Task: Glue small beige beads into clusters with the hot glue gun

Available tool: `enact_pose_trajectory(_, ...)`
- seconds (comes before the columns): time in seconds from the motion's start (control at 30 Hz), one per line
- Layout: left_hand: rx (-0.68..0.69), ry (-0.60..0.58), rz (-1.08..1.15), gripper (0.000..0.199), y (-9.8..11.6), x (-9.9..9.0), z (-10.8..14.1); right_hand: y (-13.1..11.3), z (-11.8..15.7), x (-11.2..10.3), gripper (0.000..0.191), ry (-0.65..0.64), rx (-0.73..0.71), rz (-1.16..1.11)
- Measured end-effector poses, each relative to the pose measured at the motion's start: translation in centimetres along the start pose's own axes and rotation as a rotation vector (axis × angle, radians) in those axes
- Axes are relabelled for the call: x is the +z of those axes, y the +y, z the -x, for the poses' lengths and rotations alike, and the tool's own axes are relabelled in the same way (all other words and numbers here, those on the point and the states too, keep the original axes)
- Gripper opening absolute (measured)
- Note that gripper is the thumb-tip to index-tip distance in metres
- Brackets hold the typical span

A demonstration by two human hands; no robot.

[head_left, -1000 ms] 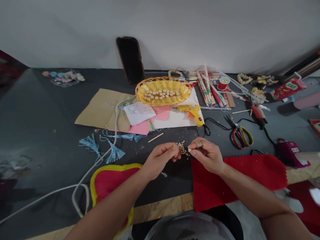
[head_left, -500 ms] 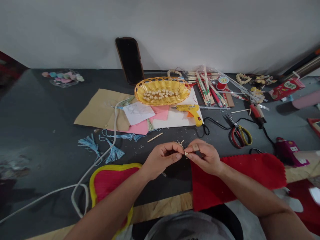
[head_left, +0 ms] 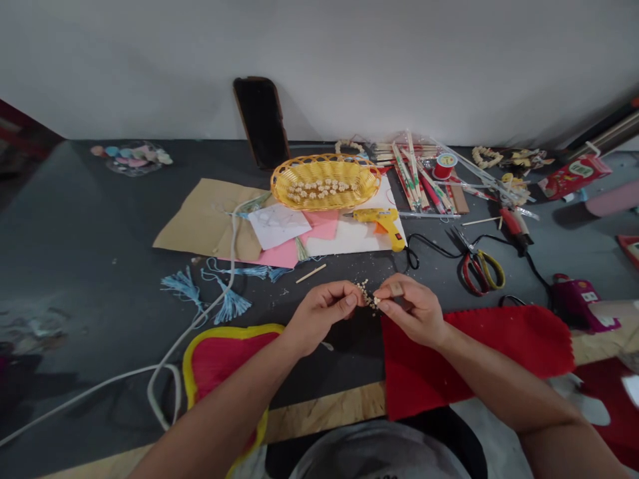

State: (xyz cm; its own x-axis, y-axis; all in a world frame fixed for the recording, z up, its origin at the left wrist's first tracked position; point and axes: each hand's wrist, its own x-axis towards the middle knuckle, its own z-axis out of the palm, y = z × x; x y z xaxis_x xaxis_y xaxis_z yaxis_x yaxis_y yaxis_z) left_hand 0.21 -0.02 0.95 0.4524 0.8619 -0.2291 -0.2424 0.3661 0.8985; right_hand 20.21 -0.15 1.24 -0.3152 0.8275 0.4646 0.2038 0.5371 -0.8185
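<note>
Head view: the right hand [head_left: 412, 309] clamps a pale bead [head_left: 376, 301] between its fingertips, seemingly singling it out from the heap of beads [head_left: 364, 291] just below the yellow glue gun [head_left: 382, 225]; the left hand [head_left: 322, 313] curls its fingers together beside the heap.

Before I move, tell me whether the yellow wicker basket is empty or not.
Not empty: the yellow wicker basket holds a cluster of small pale pieces lying along its middle.

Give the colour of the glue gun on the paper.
The glue gun is yellow; the head view shows it best.
</note>
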Motion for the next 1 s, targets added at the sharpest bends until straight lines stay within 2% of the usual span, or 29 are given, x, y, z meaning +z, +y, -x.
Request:
enact_pose_trajectory(0.27, -0.029, -0.035, 0.014, 0.019, 0.26, 0.19, 0.04, -0.42, -0.34, 0.18, 0.008, -0.023, -0.02, 0.011)
enact_pose_trajectory(0.5, -0.026, -0.044, -0.019, 0.019, 0.11, 0.06, 0.11, -0.23, -0.39, 0.53, 0.013, -0.063, -0.132, 0.048)
enact_pose_trajectory(1.0, -0.055, -0.001, -0.064, 0.022, 0.35, 0.32, 0.05, -0.28, -0.59, 0.34, 0.012, -0.07, -0.146, 0.056)
